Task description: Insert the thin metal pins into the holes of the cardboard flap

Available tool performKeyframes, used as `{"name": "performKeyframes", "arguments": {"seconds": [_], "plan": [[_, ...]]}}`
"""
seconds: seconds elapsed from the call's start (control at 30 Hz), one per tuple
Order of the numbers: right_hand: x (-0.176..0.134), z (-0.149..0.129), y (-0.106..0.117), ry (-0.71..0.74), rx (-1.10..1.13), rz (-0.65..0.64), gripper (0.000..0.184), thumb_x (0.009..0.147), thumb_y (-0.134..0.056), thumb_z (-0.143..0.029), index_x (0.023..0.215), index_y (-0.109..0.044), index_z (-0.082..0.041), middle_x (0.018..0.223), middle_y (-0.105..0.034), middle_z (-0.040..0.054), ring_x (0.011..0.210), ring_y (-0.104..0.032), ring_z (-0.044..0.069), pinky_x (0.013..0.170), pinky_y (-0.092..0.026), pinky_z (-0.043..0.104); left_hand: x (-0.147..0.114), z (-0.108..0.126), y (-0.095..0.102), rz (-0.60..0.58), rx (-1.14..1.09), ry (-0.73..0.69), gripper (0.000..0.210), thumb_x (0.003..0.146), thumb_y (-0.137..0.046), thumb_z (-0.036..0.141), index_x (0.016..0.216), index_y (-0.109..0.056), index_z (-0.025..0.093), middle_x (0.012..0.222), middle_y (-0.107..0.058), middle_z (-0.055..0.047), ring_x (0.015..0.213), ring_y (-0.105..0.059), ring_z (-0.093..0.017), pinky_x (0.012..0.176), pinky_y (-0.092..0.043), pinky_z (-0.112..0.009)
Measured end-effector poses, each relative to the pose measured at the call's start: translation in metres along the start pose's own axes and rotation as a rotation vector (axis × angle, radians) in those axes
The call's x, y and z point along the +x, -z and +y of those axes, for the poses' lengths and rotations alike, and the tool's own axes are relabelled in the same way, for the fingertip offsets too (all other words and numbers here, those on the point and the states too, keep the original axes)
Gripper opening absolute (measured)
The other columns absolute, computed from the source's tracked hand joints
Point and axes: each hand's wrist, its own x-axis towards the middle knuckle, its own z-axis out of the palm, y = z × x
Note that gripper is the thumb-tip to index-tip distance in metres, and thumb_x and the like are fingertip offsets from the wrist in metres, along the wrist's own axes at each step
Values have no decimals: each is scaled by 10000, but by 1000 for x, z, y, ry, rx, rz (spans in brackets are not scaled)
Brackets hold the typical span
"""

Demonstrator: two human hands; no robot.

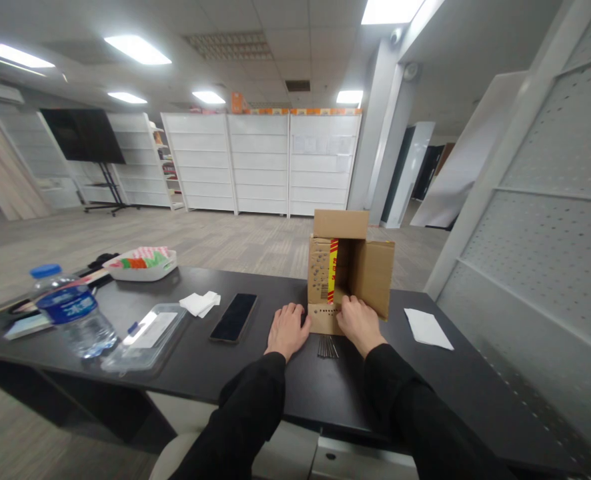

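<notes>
An open cardboard box [321,273] stands on the dark table, its opening facing me and its flaps spread. Yellow and red tape runs down its left flap. The lower flap [325,325] has a row of small dark holes. My left hand [289,331] lies on the table just left of the box, fingers slightly bent and holding nothing. My right hand [359,325] is at the right end of the lower flap, fingers curled at the opening; what they pinch is hidden. Between my hands, several thin dark metal pins, perhaps nails or screws [327,347], lie side by side.
Left on the table [195,363] are a phone [234,318], white tissues [200,303], a clear plastic case [150,337], a water bottle [73,310] and a white basket [143,267] of wrapped items. A folded white paper [428,329] lies right, near a perforated panel [540,253].
</notes>
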Motion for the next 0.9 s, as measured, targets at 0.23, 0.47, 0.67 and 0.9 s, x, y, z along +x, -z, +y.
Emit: {"name": "performKeyframes", "arguments": {"seconds": [0.23, 0.47, 0.67, 0.9], "plan": [[4, -3, 4, -6, -4, -36, 175, 871, -493, -145, 995, -609, -101, 998, -670, 183, 944, -662, 258, 754, -475, 309, 0, -2, -1, 5, -7, -1, 269, 957, -384, 381, 966, -584, 200, 1016, -623, -77, 993, -553, -229, 912, -370, -371], [7, -5, 12, -14, 24, -74, 171, 871, -499, -158, 1001, -598, -107, 985, -680, 176, 928, -678, 260, 739, -478, 305, 0, -1, 0, -16, -11, 11, 293, 962, -366, 387, 979, -593, 202, 1031, -621, -81, 1001, -547, -222, 922, -368, -364], [6, -3, 13, -4, 54, -91, 205, 873, -494, -152, 1053, -590, -135, 1017, -669, 151, 944, -669, 245, 741, -471, 293, 0, 0, 3, -17, -15, 5, 292, 960, -369, 383, 980, -592, 196, 1023, -621, -82, 995, -548, -227, 922, -371, -369], [5, -4, 10, -4, 92, -115, 189, 887, -487, -173, 1023, -616, -151, 1022, -651, 140, 940, -658, 226, 746, -459, 285, 0, 0, 1, -19, 0, 8, 276, 957, -380, 378, 972, -588, 196, 1019, -619, -80, 1001, -549, -226, 922, -373, -366]]}}
